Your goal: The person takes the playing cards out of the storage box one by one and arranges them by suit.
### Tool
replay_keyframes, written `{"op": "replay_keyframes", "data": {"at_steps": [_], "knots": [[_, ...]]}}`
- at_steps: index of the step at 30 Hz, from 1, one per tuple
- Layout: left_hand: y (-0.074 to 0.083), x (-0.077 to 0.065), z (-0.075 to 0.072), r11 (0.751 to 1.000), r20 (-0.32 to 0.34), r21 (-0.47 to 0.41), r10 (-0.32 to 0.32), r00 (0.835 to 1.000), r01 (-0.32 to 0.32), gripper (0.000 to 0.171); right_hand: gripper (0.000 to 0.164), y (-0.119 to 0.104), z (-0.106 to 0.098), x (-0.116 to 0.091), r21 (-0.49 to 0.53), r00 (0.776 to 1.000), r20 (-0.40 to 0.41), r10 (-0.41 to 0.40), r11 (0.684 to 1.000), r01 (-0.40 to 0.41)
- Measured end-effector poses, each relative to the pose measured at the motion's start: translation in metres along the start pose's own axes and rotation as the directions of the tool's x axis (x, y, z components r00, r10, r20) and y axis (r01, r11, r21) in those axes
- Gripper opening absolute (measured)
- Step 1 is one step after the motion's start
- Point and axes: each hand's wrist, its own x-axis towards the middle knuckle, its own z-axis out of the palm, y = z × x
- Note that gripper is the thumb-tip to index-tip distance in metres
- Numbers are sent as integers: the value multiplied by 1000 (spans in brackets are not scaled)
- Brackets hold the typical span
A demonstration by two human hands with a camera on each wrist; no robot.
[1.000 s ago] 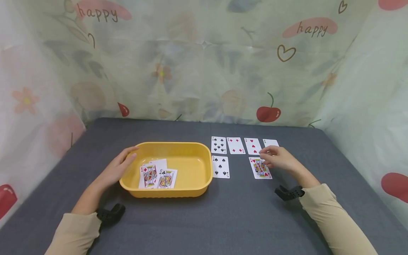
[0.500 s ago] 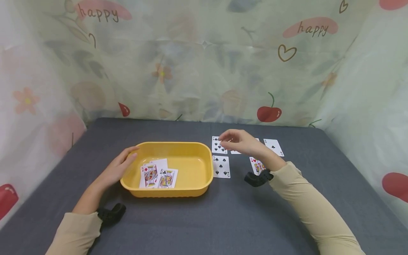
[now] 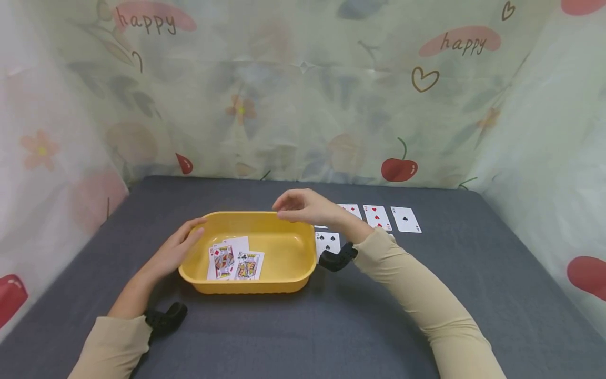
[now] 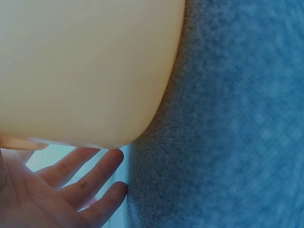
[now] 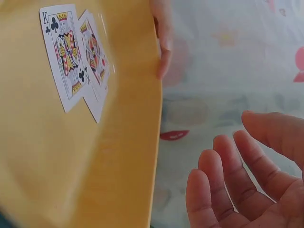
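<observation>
A yellow tray (image 3: pixel 284 287) stands on the dark cloth, left of centre. Inside lie the king of clubs (image 3: pixel 249 265), the king of diamonds (image 3: pixel 223 261) and white card parts beneath. My left hand (image 3: pixel 176 247) holds the tray's left rim, thumb over the inner side, other fingers along the outer wall in the left wrist view. Above the tray's back right rim hovers my right hand (image 3: pixel 310 208); the right wrist view shows its fingers (image 5: pixel 206 190) loosely bent, thumb apart, nothing between. Right of the tray the five of spades (image 3: pixel 326 241) is partly covered by the right wrist.
A back row of cards includes a diamond card (image 3: pixel 350 209), a heart card (image 3: pixel 377 217) and a club card (image 3: pixel 405 219). My right forearm (image 3: pixel 397 263) hides most of the front row. A patterned curtain (image 3: pixel 303 105) hangs behind the table.
My right hand has moved left from above the king of hearts, across the back-row cards, to the tray's back right rim. The left hand and tray have stayed in place.
</observation>
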Motion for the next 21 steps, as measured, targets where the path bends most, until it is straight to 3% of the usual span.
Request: {"op": "replay_keyframes", "data": {"at_steps": [8, 21], "knots": [[0, -1, 0, 1000, -2, 1, 4, 1000, -4, 59, 30, -4, 21, 30, -101, 994, 94, -49, 993, 59], [2, -1, 0, 1000, -1, 4, -6, 1000, 6, 59, 36, 4, 46, 60, -162, 972, 230, 54, 987, -16]]}}
